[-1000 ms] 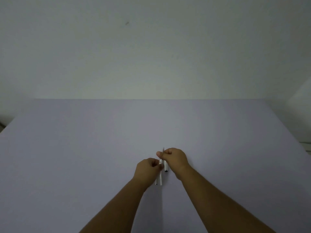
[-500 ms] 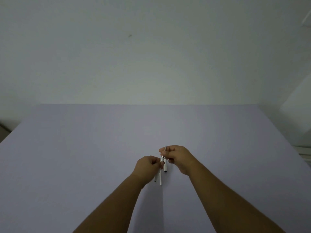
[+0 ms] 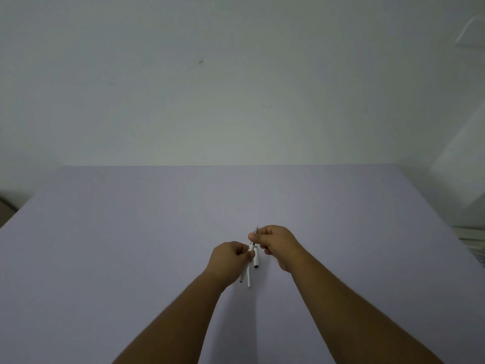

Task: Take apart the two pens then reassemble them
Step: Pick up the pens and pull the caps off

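Observation:
My left hand grips a white pen barrel that slants down toward me. My right hand pinches the pen's silver tip section at the barrel's upper end, above the table. A thin white refill lies on the table just right of the barrel's lower end. A short white piece with a dark end, probably a cap, lies on the table between my hands. The second pen is not clearly in view.
The lilac table spreads wide on all sides of my hands. A pale wall rises behind its far edge. A white ledge borders the table at the right.
My right hand has lifted slightly up and right, drawing the silver tip section away from the barrel. The camera has tilted, so the table's far edge sits lower in view.

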A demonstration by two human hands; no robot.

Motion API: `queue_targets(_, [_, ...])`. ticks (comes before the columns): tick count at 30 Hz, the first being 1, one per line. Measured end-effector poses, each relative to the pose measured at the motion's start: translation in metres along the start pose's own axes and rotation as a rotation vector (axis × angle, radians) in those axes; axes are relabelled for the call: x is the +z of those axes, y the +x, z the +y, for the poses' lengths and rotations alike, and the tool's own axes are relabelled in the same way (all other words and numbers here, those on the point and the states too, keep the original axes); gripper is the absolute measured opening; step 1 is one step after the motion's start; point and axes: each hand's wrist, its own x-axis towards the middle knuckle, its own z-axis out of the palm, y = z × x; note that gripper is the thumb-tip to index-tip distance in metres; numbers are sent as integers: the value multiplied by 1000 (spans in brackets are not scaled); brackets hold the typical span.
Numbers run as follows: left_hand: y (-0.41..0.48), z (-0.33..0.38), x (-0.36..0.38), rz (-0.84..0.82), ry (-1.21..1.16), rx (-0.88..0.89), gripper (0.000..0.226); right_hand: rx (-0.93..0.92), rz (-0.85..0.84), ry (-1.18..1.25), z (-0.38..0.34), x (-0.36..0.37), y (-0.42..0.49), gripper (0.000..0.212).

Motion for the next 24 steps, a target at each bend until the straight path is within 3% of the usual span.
queue_targets(4, [-2,-1,-1,8,-7,-7,20,-8,-62,18,-1,-2,-3,11])
queue_targets(15, [-5,-1,-1,15,-16,17,17,-19,-24,24,-5,4,-8,4])
queue_targets(21, [-3,1,0,17,4,20,21,-54,-35,6,-7,5,-8,14])
queue_targets(24, [-3,1,-2,16,-7,23,17,-41,6,8,-10,4,-9,5])
